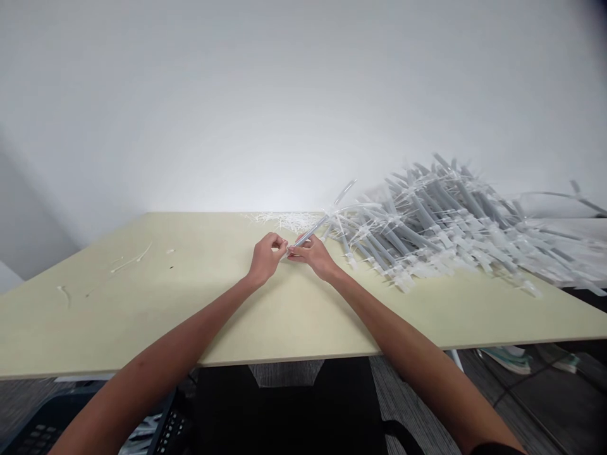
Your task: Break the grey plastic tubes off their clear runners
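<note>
My right hand (310,253) is shut on a thin, clear plastic tube (307,235), whose free end points up and right toward the back of the table. My left hand (268,256) pinches the tube's near end, with its fingertips meeting those of my right hand. Just right of my hands lies a large tangled pile of grey plastic tubes with white tabs and clear strips (427,221). Its nearest pieces are close to my right hand. A drift of fine white plastic scraps (284,221) lies behind my hands.
The pale yellow-green tabletop (142,316) has a few thin white strips (128,260) at its left. A black crate (47,423) sits below its front edge, beside a black chair back (289,411). A white wall rises behind.
</note>
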`<state>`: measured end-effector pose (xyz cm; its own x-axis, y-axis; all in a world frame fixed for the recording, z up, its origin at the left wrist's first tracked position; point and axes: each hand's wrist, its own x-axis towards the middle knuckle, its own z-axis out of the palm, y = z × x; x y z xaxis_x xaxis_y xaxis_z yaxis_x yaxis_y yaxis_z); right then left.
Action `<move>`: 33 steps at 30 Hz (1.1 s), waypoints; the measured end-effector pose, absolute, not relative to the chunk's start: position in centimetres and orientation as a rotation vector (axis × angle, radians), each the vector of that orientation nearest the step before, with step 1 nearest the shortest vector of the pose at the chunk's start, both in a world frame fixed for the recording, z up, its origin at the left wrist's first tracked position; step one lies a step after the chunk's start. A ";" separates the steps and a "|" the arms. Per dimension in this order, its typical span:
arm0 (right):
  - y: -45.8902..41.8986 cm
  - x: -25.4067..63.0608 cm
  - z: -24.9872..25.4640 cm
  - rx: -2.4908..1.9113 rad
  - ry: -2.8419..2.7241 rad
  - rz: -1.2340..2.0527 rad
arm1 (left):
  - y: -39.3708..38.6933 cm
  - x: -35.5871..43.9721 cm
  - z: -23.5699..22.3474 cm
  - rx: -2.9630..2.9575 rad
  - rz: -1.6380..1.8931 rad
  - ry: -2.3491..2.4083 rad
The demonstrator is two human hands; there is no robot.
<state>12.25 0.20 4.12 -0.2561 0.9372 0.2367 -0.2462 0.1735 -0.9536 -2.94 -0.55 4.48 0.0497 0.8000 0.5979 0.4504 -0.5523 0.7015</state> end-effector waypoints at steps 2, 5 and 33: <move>0.2 12.3 4.1 -0.728 -1.335 1.359 | -1.1 -2.8 4.5 2.161 1.544 1.253; 0.0 12.1 4.1 -0.712 -1.339 1.380 | -1.6 -2.9 4.5 2.321 1.547 1.284; -1.7 14.8 8.4 -0.270 -0.987 1.837 | -8.9 2.3 10.5 2.932 1.889 0.698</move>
